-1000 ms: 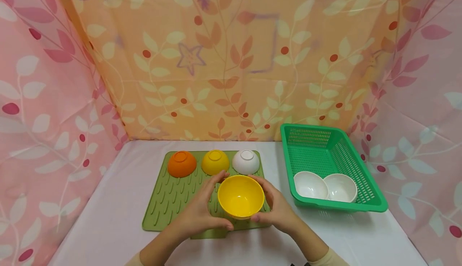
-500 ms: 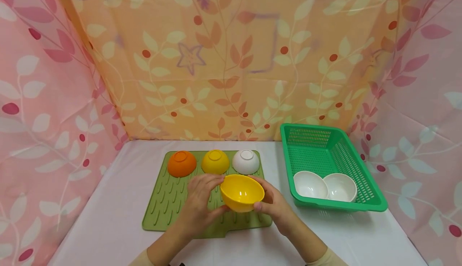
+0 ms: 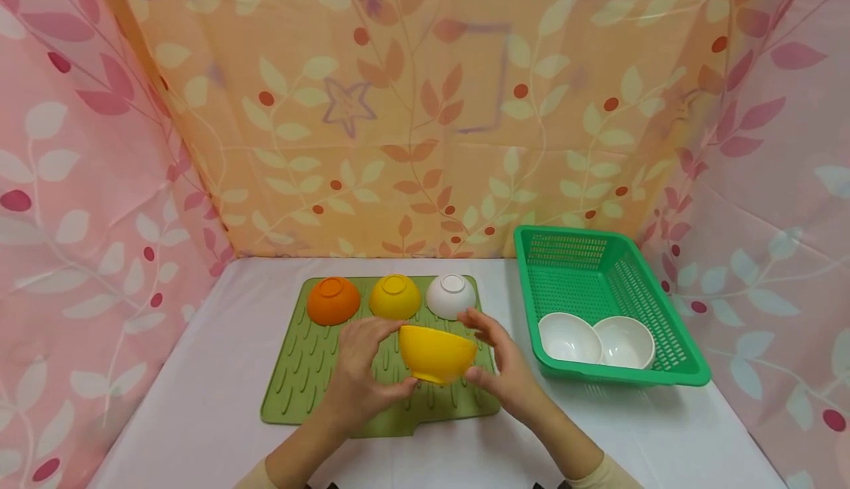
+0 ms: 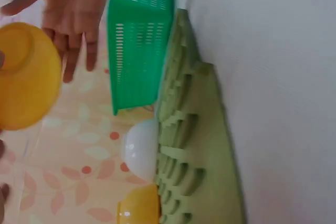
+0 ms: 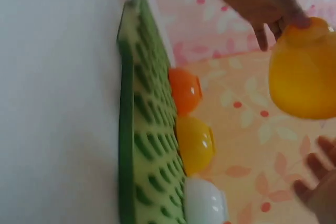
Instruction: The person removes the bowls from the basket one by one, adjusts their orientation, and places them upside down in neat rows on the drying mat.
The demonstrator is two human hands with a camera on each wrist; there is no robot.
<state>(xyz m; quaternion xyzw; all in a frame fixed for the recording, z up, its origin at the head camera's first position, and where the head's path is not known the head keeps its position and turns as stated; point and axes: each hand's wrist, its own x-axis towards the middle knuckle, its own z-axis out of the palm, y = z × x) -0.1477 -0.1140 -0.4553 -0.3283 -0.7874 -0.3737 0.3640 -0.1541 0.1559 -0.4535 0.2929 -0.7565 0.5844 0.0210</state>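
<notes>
A yellow bowl (image 3: 434, 354) is held above the green drying mat (image 3: 312, 371), tilted so that its outer side faces me. My left hand (image 3: 358, 371) grips it from the left, thumb at the base and fingers at the rim. To the right of the bowl, my right hand (image 3: 508, 375) has its fingers spread; the right wrist view shows these fingertips (image 5: 315, 166) apart from the bowl. Along the mat's far edge an orange bowl (image 3: 333, 302), another yellow bowl (image 3: 395, 298) and a white bowl (image 3: 451, 297) sit upside down.
A green plastic basket (image 3: 611, 380) stands at the right of the white-covered table (image 3: 219, 371). Inside its near end lie two white bowls (image 3: 569, 338), openings up. Patterned curtains (image 3: 412, 105) enclose the back and both sides.
The yellow bowl has tipped from its opening facing me to its outer side facing me. My right hand has loosened from its side, fingers spreading; the left hand still holds it.
</notes>
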